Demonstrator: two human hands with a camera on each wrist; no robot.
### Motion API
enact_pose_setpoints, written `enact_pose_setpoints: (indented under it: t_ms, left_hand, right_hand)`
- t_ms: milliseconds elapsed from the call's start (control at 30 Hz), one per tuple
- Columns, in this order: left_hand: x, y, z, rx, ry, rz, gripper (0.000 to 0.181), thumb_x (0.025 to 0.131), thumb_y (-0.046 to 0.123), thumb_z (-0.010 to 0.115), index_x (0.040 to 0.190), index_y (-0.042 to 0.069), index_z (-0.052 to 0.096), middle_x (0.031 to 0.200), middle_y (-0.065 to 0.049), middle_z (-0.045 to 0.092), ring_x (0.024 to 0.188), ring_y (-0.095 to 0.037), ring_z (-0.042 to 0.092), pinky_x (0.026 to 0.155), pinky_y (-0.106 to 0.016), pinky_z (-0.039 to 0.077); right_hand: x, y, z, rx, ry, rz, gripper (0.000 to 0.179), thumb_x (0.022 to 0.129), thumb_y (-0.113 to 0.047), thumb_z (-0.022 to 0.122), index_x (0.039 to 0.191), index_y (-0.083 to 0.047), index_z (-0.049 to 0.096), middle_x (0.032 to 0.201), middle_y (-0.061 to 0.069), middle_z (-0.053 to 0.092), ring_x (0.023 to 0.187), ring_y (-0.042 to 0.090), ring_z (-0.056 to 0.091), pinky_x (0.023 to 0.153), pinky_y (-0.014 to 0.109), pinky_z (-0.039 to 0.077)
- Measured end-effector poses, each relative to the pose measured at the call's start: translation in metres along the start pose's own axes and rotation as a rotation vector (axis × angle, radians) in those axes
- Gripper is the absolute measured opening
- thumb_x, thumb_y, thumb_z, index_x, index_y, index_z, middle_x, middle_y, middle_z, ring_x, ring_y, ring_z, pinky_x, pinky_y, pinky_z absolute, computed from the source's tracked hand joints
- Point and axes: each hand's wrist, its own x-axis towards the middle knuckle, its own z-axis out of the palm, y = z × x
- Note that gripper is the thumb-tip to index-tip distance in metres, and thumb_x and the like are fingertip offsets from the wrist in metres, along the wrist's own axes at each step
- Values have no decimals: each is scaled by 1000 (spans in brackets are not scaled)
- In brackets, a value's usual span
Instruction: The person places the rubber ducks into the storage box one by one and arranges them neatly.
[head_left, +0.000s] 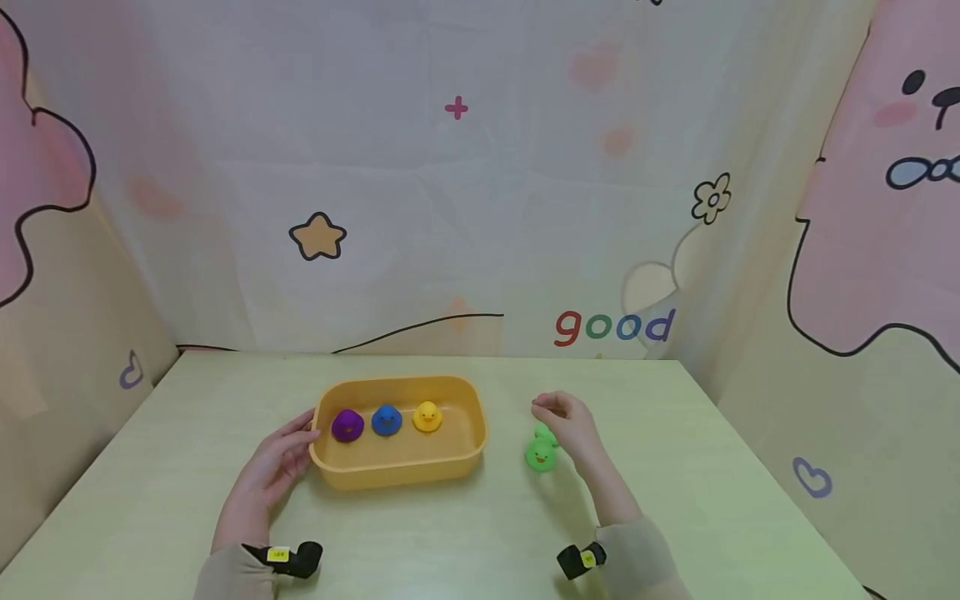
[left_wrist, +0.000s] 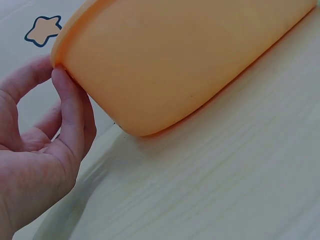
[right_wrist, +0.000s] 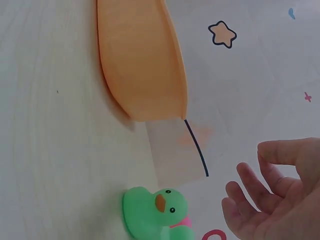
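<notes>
My left hand [head_left: 273,467] pinches the left rim of a yellow-orange plastic tub [head_left: 397,477] between thumb and fingers. Inside the tub sit a purple duck [head_left: 347,426], a blue duck [head_left: 386,420] and a yellow duck [head_left: 427,417] in a row. To the tub's right, my right hand [head_left: 573,425] hovers over a green toy duck [head_left: 541,455], its fingers loosely bent and holding nothing in the right wrist view. Another green shape [head_left: 545,432] shows behind that duck. A pink thing [right_wrist: 187,222], mostly hidden, peeks out beyond the green duck [right_wrist: 150,212].
The pale wooden table [head_left: 420,542] carries the tub and toys. A printed curtain [head_left: 375,167] stands along its back edge, with similar cloth at both sides. Each wrist wears a small black camera [head_left: 303,559].
</notes>
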Motion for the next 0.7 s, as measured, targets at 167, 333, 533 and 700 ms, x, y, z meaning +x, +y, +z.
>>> enact_pose_setpoints:
  t_ms: [167, 333, 533, 700]
  left_hand:
    - [0, 0, 0, -1, -3, -7, 38, 97, -2, 51, 98, 32, 69, 101, 12, 68, 88, -1, 65, 76, -14, 52]
    - [1, -2, 0, -18, -27, 15, 40, 97, -4, 49, 99, 29, 71, 97, 10, 67, 83, -1, 65, 72, -14, 52]
    - [0, -1, 0, -38, -50, 24, 40, 97, -4, 48, 99, 28, 72, 96, 9, 67, 84, -2, 65, 72, -14, 53]
    - [1, -1, -1, -30, -48, 16, 40, 97, -3, 49, 98, 29, 72, 99, 10, 68, 87, -2, 66, 75, -15, 53]
  right_hand:
    - [-5, 10, -4, 10, 9, 43, 27, 94, -20, 63, 108, 3, 64, 107, 14, 66, 100, 26, 57, 87, 32, 47]
    - [-7, 26, -4, 23, 12, 109, 27, 96, -12, 58, 115, 6, 61, 118, 18, 63, 109, 28, 57, 92, 35, 47]
    - [-8, 35, -3, 32, 9, 132, 30, 94, -11, 61, 119, 5, 57, 125, 22, 59, 114, 33, 56, 97, 42, 46]
    - [-9, 41, -4, 31, -15, 146, 35, 93, -11, 62, 122, 7, 55, 128, 25, 57, 117, 37, 54, 101, 50, 42]
